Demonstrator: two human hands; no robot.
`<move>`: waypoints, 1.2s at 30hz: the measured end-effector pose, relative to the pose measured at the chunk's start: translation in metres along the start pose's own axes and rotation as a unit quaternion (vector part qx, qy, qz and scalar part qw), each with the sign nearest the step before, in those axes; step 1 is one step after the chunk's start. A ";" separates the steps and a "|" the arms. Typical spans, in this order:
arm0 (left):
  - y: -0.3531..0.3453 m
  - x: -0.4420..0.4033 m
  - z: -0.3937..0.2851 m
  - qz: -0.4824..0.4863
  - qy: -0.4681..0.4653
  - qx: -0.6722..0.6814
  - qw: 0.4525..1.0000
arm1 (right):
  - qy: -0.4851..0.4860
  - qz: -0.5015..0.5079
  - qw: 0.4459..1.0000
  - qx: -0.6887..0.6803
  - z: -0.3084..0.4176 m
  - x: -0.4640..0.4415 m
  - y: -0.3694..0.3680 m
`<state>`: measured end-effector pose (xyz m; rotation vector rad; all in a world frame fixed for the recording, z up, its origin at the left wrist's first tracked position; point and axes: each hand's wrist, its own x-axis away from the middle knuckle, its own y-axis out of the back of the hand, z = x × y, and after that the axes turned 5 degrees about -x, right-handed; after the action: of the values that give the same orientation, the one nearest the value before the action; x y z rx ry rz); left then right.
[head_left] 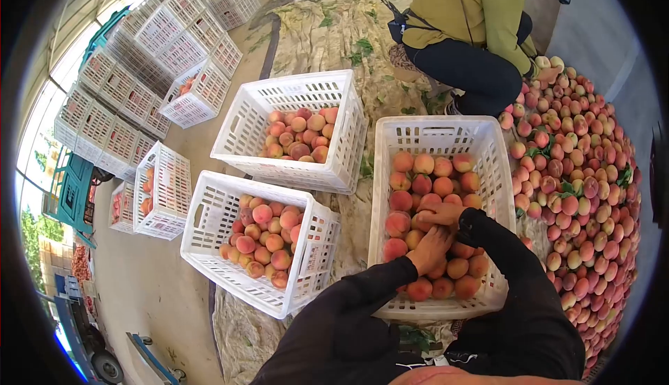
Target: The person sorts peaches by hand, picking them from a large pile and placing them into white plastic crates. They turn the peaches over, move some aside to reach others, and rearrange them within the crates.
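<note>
My left hand (pixel 430 249) and right hand (pixel 443 215) on crated peaches (pixel 457 268), closure indeterminable; peach pile (pixel 570 205) at three o'clock, right hand nearer; crate (pixel 382 176) lengthwise twelve to six.

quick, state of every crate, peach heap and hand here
White slotted plastic crate under the hands, open-topped, partly filled
Left bare hand, on its peaches
Right bare hand, on its peaches
Two nearby white plastic crates, open-topped, partly filled
Red-yellow peach heap, loose
White plastic crates behind, mostly stacked

Concrete floor (pixel 167 273), spread tarp (pixel 313 33), stacked white crates (pixel 150 64), daylight at left.
</note>
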<state>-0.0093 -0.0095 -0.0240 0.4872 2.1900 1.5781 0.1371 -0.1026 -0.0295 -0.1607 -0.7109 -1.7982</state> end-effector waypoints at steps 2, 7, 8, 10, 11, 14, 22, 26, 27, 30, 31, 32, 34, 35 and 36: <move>0.008 0.000 -0.003 0.002 0.004 0.021 1.000 | 0.033 0.004 0.999 -0.012 -0.009 -0.003 -0.006; 0.032 -0.012 -0.004 0.019 0.067 0.022 0.997 | 0.029 0.007 0.999 0.023 -0.013 0.000 0.000; 0.042 -0.016 0.000 -0.002 0.120 0.111 0.986 | 0.018 0.014 0.999 -0.040 -0.028 -0.009 -0.004; 0.039 -0.017 0.020 -0.113 0.119 0.053 0.985 | -0.080 0.059 0.950 -0.295 -0.046 -0.028 -0.011; 0.044 -0.016 0.026 -0.130 0.119 0.037 0.984 | -0.063 0.066 0.931 -0.352 -0.052 -0.029 -0.008; 0.031 -0.015 0.035 -0.164 0.166 0.055 0.971 | -0.048 0.051 0.921 -0.382 -0.021 -0.012 0.007; 0.009 -0.009 0.024 -0.081 0.080 0.035 0.993 | -0.153 -0.005 0.932 -0.329 0.026 0.011 0.026; 0.004 -0.009 0.022 -0.078 0.045 -0.022 0.996 | -0.150 0.019 0.934 -0.324 0.023 0.005 0.028; 0.004 -0.009 0.022 -0.091 0.055 -0.024 0.994 | -0.136 0.014 0.928 -0.348 0.017 0.003 0.029; 0.007 -0.009 0.022 -0.083 0.063 -0.013 0.994 | -0.071 -0.007 0.921 -0.382 -0.024 -0.004 0.038; 0.008 -0.009 0.021 -0.083 0.058 -0.014 0.995 | -0.122 -0.092 0.891 -0.428 -0.023 -0.001 0.039; 0.009 -0.008 0.020 -0.080 0.052 -0.013 0.995 | -0.172 -0.177 0.848 -0.469 -0.024 0.002 0.040; 0.007 -0.009 0.019 -0.076 0.061 -0.016 0.995 | -0.207 -0.175 0.853 -0.447 -0.029 0.004 0.047; 0.006 -0.009 0.020 -0.063 0.062 -0.020 0.996 | -0.188 -0.195 0.868 -0.415 -0.031 0.003 0.049; 0.007 -0.009 0.020 -0.066 0.069 -0.018 0.995 | -0.168 -0.213 0.882 -0.384 -0.024 0.002 0.050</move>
<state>0.0089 0.0046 -0.0219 0.2227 2.2380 1.6194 0.1873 -0.1261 -0.0288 -0.9258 -0.2240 -2.4389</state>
